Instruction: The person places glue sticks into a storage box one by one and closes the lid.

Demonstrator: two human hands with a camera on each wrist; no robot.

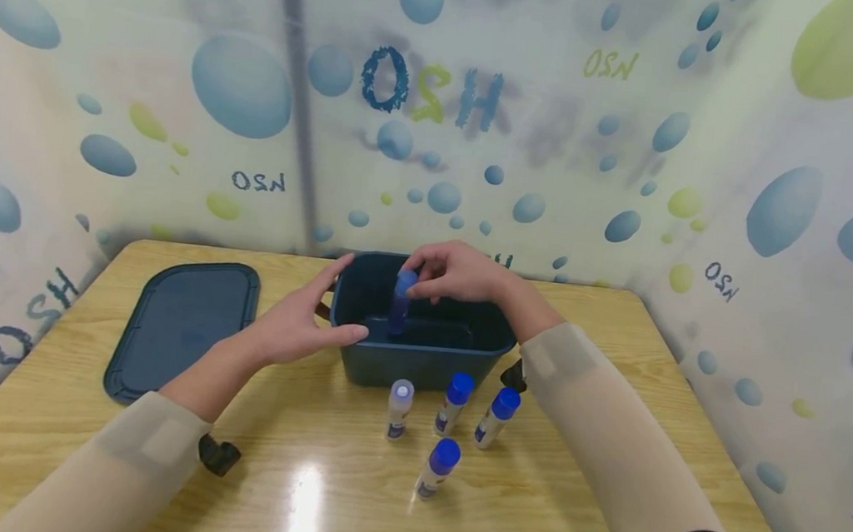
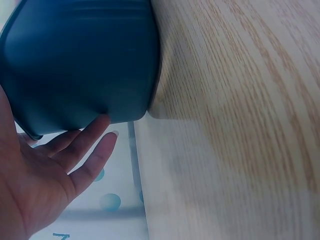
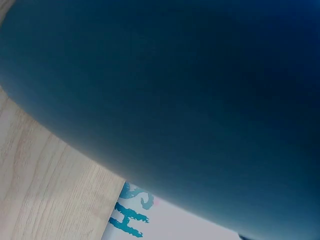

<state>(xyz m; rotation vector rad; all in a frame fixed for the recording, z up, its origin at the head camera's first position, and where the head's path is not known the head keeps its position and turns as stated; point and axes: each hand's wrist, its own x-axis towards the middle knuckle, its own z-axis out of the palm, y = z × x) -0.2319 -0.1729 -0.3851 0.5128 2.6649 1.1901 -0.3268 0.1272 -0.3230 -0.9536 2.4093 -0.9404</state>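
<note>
In the head view my right hand [image 1: 463, 273] pinches a glue stick [image 1: 400, 306] near its top and holds it upright inside the dark blue plastic bin [image 1: 426, 370]. My left hand [image 1: 298, 318] spans the bin's left front corner, thumb at the front rim and fingers along the left side. From the left wrist, those fingers [image 2: 82, 145] look extended against the bin wall [image 2: 85, 65]. In front of the bin stand several glue sticks: one with a pale top [image 1: 398, 410] and blue-capped ones [image 1: 453, 403] [image 1: 497, 418] [image 1: 438, 467]. The bin wall [image 3: 150, 100] hides my right hand in its wrist view.
A dark blue lid [image 1: 185, 322] lies flat on the wooden table [image 1: 292, 439], left of the bin. Patterned curtains [image 1: 480, 153] close off the back and both sides. Small black devices [image 1: 219, 454] are worn at the wrists.
</note>
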